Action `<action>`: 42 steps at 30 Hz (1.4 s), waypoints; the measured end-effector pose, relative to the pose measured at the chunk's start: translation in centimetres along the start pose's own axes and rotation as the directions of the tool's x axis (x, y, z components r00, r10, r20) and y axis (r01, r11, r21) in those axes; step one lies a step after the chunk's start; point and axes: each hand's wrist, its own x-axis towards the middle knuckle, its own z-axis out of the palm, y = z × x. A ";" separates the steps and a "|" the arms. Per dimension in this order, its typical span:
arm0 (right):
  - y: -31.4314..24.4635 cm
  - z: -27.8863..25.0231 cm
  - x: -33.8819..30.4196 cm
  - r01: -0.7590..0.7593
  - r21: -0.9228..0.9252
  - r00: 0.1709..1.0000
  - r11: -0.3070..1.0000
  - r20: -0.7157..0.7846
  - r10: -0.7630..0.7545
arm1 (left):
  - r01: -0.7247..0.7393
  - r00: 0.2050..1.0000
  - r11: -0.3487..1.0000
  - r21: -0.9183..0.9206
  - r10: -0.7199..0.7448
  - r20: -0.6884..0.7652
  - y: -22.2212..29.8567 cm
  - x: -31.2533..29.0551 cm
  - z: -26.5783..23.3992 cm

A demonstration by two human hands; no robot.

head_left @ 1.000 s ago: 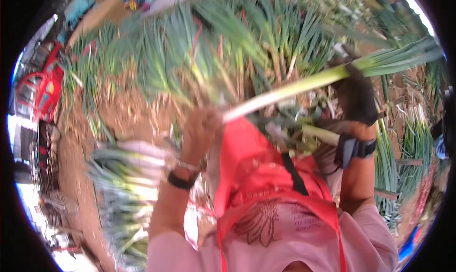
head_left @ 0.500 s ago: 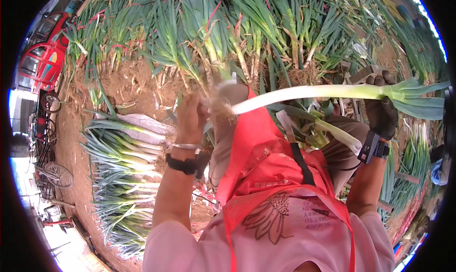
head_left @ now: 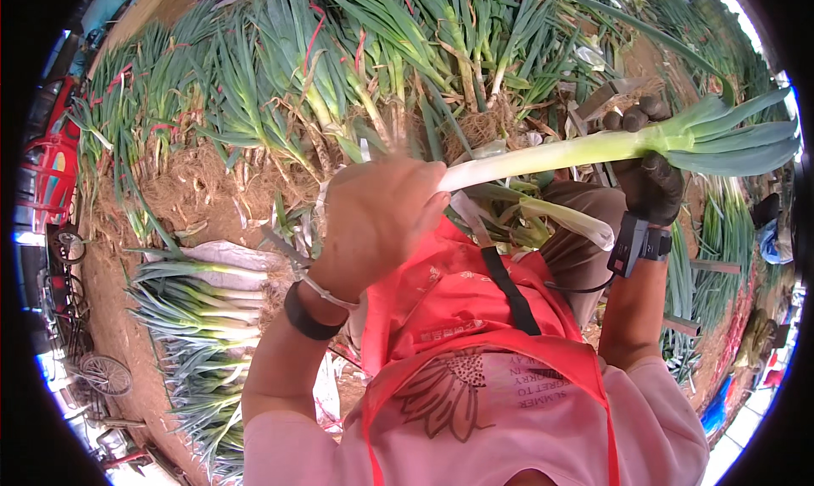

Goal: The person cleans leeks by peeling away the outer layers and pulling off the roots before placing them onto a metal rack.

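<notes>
A long green onion [head_left: 551, 155] lies crosswise in front of me, its white end on the left and its blue-green leaves on the right. My left hand [head_left: 377, 219], bare, closes over the white end and hides the roots. Farther right, my right hand [head_left: 653, 181] wears a dark glove and grips the stalk just below the leaves. A thin grey strip [head_left: 287, 245] shows beside the left wrist; I cannot tell whether that hand holds it. Below the stalk, a pale cut-looking stem with leaf scraps [head_left: 568, 219] rests by my knee.
Bundles of green onions [head_left: 314, 87] with earthy roots and red ties line the far side. Cleaned green onions [head_left: 212, 308] lie in a row at left, near a pale sheet [head_left: 229, 253]. More stand at right [head_left: 721, 248]. A bicycle [head_left: 103, 374] is at the left edge.
My left hand has moved right and over the root end, covering the roots that showed before. My right hand and the green onion have shifted slightly left and up in view.
</notes>
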 end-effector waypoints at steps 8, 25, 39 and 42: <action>-0.8 1.8 0.2 -0.020 -0.084 0.996 0.996 -0.083 0.013 | -0.105 0.992 0.953 0.286 0.081 0.096 -0.3 0.2 0.9; -2.0 0.9 -1.4 0.057 -0.083 0.997 0.995 0.065 -0.052 | 0.468 0.551 0.215 -0.857 -0.829 0.093 -9.9 -3.7 0.5; -1.5 0.0 -0.9 0.009 -0.125 1.000 0.992 0.014 -0.008 | 0.332 0.930 0.901 -0.279 -0.262 0.260 -3.5 -2.3 -1.2; -1.6 0.7 -0.9 0.012 -0.139 0.999 0.990 -0.030 -0.016 | 0.382 0.916 0.873 -0.303 -0.316 0.247 -4.1 -2.5 -1.3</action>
